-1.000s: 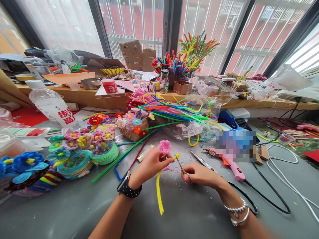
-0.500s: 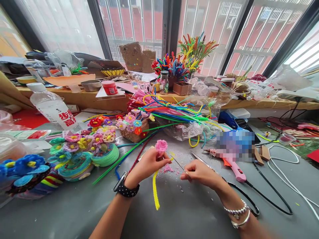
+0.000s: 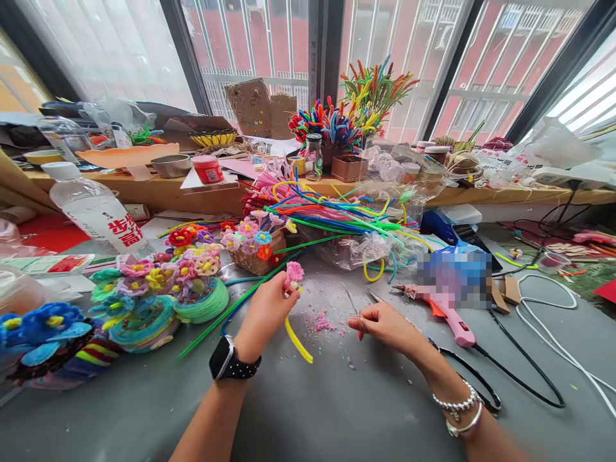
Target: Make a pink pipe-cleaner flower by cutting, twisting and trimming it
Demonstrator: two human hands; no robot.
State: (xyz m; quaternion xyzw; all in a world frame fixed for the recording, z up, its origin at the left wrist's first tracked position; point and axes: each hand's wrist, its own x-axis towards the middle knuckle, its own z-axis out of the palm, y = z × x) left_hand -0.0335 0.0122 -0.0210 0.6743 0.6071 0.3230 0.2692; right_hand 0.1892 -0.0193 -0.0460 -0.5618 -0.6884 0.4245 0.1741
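Observation:
My left hand [image 3: 267,309] pinches a fluffy pink flower [image 3: 294,273] made of pipe cleaner, with the bloom tilted up and to the right. From beneath these fingers hangs a yellow pipe cleaner [image 3: 298,343], its free end just above or on the grey table. My right hand [image 3: 385,327] is closed round a slender pointed metal tool [image 3: 350,299], whose tip points up and left, apart from the flower; its exact kind is unclear. Between the hands lie pink fluff clippings [image 3: 321,322]. Another metal point [image 3: 373,296] shows behind my right hand, the rest mostly hidden.
Finished flower pots [image 3: 202,300] and a water bottle [image 3: 96,212] stand on the left. Loose pipe cleaners [image 3: 332,215] are heaped behind. On the right lie a pink glue gun [image 3: 457,328], a black cable [image 3: 522,374] and a white cable [image 3: 553,346].
My left hand has moved left and slightly up with the flower, away from the metal tool. The yellow pipe cleaner swings with it. My right hand stays nearly in place, its tool tilted more upright.

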